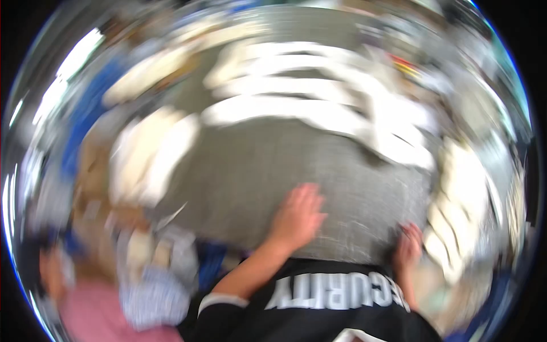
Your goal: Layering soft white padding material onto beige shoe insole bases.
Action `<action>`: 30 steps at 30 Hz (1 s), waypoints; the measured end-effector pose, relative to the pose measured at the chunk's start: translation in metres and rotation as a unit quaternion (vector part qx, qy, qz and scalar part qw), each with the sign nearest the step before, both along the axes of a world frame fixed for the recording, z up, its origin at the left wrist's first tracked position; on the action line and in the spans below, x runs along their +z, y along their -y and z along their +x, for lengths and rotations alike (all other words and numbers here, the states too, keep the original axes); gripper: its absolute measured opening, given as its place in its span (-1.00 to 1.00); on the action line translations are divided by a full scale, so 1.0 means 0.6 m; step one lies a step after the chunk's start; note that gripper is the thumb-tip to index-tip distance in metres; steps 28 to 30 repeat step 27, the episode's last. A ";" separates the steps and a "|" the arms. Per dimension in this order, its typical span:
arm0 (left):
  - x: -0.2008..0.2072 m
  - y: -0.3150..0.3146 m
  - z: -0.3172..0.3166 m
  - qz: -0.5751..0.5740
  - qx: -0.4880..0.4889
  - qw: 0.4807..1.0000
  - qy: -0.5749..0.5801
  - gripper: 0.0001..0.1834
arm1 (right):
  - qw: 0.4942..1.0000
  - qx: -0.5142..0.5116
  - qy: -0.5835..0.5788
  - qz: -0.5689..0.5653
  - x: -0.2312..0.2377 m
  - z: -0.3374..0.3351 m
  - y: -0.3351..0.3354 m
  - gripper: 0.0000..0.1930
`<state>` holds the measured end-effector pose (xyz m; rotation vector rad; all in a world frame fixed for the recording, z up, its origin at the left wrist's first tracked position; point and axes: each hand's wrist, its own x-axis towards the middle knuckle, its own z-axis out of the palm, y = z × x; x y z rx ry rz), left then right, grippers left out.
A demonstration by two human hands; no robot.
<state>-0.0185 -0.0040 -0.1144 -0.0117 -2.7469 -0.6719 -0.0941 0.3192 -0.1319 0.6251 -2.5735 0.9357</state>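
My left hand point(299, 214) is over the grey tabletop point(245, 171) close to its front edge, fingers stretched out and holding nothing. My right hand point(409, 245) is at the table's front right edge; motion blur smears its fingers, so their grip is unclear. Beyond both hands, several long, curved white pieces point(285, 108) lie in rows across the far half of the table. They look soft, but blur hides their exact kind. More cream-white pieces point(456, 211) are stacked just right of my right hand.
A pile of cream and white pieces point(151, 154) sits at the table's left side, with another point(151, 71) farther back. Brown cardboard point(94, 171) stands beyond the left edge. At lower left is a person in a pink top point(108, 310). Blurred mixed items crowd the far right.
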 end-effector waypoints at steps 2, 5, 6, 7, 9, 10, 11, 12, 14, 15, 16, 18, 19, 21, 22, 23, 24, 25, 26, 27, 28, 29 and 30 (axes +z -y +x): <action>-0.019 0.011 -0.022 0.006 -0.010 1.000 0.026 -0.58 | 0.996 -0.006 0.033 -0.084 0.010 -0.007 0.028 -0.80; -0.015 0.029 0.003 -0.035 0.017 0.997 0.065 -0.59 | 0.990 0.021 0.023 -0.134 0.021 0.009 0.019 -0.70; -0.011 0.031 0.007 -0.042 0.004 0.997 0.059 -0.59 | 0.995 -0.007 -0.018 -0.097 0.023 0.022 0.005 -0.71; -0.013 0.029 0.002 -0.047 -0.022 0.997 0.056 -0.59 | 0.994 -0.033 -0.022 -0.100 0.027 0.031 -0.018 -0.71; -0.016 0.032 -0.006 -0.054 -0.031 0.997 0.048 -0.59 | 0.985 -0.144 -0.095 -0.008 0.028 0.054 -0.066 -0.73; -0.017 0.021 -0.006 -0.056 -0.037 0.997 0.045 -0.57 | 0.975 -0.189 -0.113 0.002 0.033 0.057 -0.104 -0.74; -0.016 0.009 -0.002 -0.063 -0.040 0.996 0.043 -0.57 | 0.964 -0.231 -0.130 0.011 0.036 0.055 -0.142 -0.76; -0.012 0.005 -0.001 -0.045 -0.041 0.997 0.052 -0.57 | 0.958 -0.250 -0.138 0.007 0.038 0.051 -0.171 -0.78; 0.000 -0.018 -0.008 -0.016 -0.047 0.997 0.054 -0.59 | 0.953 -0.269 -0.138 -0.014 0.056 0.012 -0.216 -0.82; 0.008 -0.033 -0.016 -0.024 -0.044 0.998 0.049 -0.59 | 0.954 -0.270 -0.127 -0.032 0.067 -0.012 -0.229 -0.85; 0.016 -0.052 -0.025 -0.012 -0.101 0.993 0.054 -0.59 | 0.956 -0.268 -0.121 -0.008 0.076 -0.040 -0.235 -0.86; 0.032 -0.103 -0.044 0.010 -0.209 0.976 0.061 -0.59 | 0.968 -0.221 -0.111 0.037 0.085 -0.107 -0.234 -0.81; 0.040 -0.131 -0.056 0.016 -0.260 0.964 0.061 -0.59 | 0.973 -0.213 -0.078 0.042 0.084 -0.140 -0.219 -0.76; 0.062 -0.169 -0.067 -0.015 -0.296 0.953 0.057 -0.58 | 0.967 -0.194 -0.068 0.153 0.103 -0.207 -0.161 -0.58; 0.070 -0.181 -0.069 -0.021 -0.338 0.939 0.056 -0.59 | 0.957 -0.209 -0.035 0.199 0.115 -0.236 -0.124 -0.54; 0.077 -0.188 -0.068 -0.028 -0.376 0.925 0.054 -0.60 | 0.944 -0.223 -0.005 0.243 0.126 -0.260 -0.095 -0.50; 0.081 -0.186 -0.063 -0.019 -0.381 0.922 0.061 -0.59 | 0.949 -0.210 -0.018 0.236 0.135 -0.276 -0.078 -0.50; 0.082 -0.183 -0.060 -0.010 -0.382 0.922 0.066 -0.59 | 0.942 -0.215 0.064 0.251 0.142 -0.295 -0.064 -0.49; 0.080 -0.175 -0.050 0.004 -0.387 0.919 0.079 -0.58 | 0.928 -0.217 0.143 0.267 0.145 -0.311 -0.059 -0.49; 0.065 -0.161 -0.043 0.015 -0.375 0.921 0.100 -0.57 | 0.938 -0.194 0.119 0.261 0.168 -0.341 -0.024 -0.49; 0.065 -0.161 -0.043 0.015 -0.375 0.921 0.100 -0.57 | 0.938 -0.194 0.119 0.261 0.168 -0.341 -0.024 -0.49; 0.065 -0.161 -0.043 0.015 -0.375 0.921 0.100 -0.57 | 0.938 -0.194 0.119 0.261 0.168 -0.341 -0.024 -0.49; 0.065 -0.161 -0.043 0.015 -0.375 0.921 0.100 -0.57 | 0.938 -0.194 0.119 0.261 0.168 -0.341 -0.024 -0.49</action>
